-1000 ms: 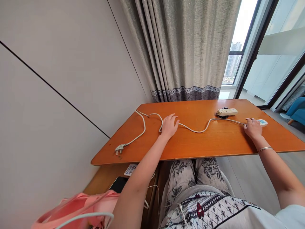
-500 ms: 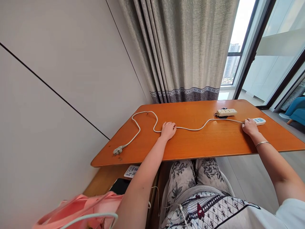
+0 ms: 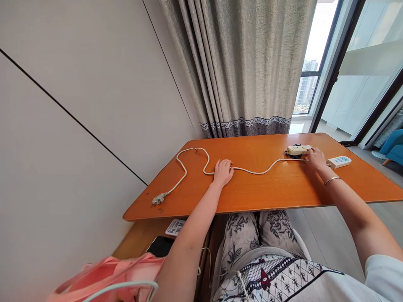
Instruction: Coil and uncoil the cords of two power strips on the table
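Note:
A white power strip lies on the orange table, its white cord winding left to a plug near the table's left corner. My left hand rests palm down over the middle of the cord, fingers loosely spread. Over the cord's right stretch is my right hand, left of the white strip and off it. Its fingers are stretched out, with the tips at the right end of a cream power strip; whether they touch it I cannot tell. A dark cord lies bunched beside the cream strip.
The orange table has its front edge just above my lap. Below its left end are a dark phone, a printed white card or box and a pink bag. A curtain hangs behind the table.
My right hand has left the white power strip and moved left and slightly away from me, to the cream strip's right end. The left hand's fingers are more spread, at the same place.

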A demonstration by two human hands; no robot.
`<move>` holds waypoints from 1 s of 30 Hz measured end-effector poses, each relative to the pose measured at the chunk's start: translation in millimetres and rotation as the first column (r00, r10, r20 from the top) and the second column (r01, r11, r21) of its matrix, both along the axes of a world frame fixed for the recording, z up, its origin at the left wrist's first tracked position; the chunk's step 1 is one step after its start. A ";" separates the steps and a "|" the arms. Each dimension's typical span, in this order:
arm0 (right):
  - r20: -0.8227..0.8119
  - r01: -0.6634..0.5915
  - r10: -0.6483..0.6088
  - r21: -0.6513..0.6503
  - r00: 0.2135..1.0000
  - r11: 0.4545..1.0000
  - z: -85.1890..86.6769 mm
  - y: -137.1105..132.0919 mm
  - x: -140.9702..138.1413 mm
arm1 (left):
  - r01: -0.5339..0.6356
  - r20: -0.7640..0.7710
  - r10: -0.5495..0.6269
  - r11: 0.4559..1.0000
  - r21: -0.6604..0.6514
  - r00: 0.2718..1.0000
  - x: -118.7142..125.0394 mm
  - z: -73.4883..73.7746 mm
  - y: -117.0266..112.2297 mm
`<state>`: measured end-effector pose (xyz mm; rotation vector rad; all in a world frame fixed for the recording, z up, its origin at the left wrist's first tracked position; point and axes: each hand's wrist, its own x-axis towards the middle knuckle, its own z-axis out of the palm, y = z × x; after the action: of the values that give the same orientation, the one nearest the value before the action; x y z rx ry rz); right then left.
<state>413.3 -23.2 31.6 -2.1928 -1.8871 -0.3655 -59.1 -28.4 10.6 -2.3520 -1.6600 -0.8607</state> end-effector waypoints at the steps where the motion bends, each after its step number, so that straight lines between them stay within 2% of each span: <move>1: -0.002 -0.034 0.034 0.006 0.999 0.999 3.3 6.0 -7.6 | 0.010 0.001 -0.010 1.000 0.013 1.000 1.4 0.1 -1.0; 5: -0.016 -0.097 0.096 -0.087 0.995 0.991 18.7 29.2 -32.3 | 0.055 -0.009 -0.055 0.998 0.033 0.998 4.6 1.7 -5.1; 10: -0.005 -0.115 0.118 -0.242 0.993 0.963 33.1 46.0 -47.2 | 0.072 0.022 -0.072 0.997 0.013 0.997 3.6 5.8 -8.9; 18: -0.039 -0.168 0.163 -0.266 0.986 0.949 42.9 48.6 -54.8 | 0.066 0.054 -0.066 0.998 0.004 0.996 5.2 10.0 -10.3; 21: -0.087 -0.214 0.199 -0.253 0.976 0.943 46.7 48.6 -61.6 | 0.071 0.109 -0.069 0.997 -0.011 0.992 7.6 10.0 -9.9; 24: -0.148 -0.270 0.243 -0.204 0.959 0.941 49.9 47.6 -76.6 | 0.097 0.227 -0.091 0.995 -0.017 0.970 14.0 10.9 -10.4; 26: -0.246 -0.350 0.317 -0.105 0.916 0.931 53.0 44.6 -90.9 | 0.142 0.326 -0.129 0.990 -0.017 0.937 23.2 12.8 -13.3; 28: -0.365 -0.449 0.433 0.047 0.824 0.893 57.9 39.0 -106.9 | 0.221 0.408 -0.196 0.975 -0.015 0.892 37.7 16.1 -19.9; 30: -0.456 -0.525 0.553 0.200 0.698 0.827 64.3 30.7 -123.2 | 0.336 0.448 -0.304 0.942 0.006 0.841 57.4 20.5 -30.4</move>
<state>290.1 7.5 96.0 -1.3866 -2.0412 0.2415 -1.7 -58.8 31.1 -2.6816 -1.4609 -1.5256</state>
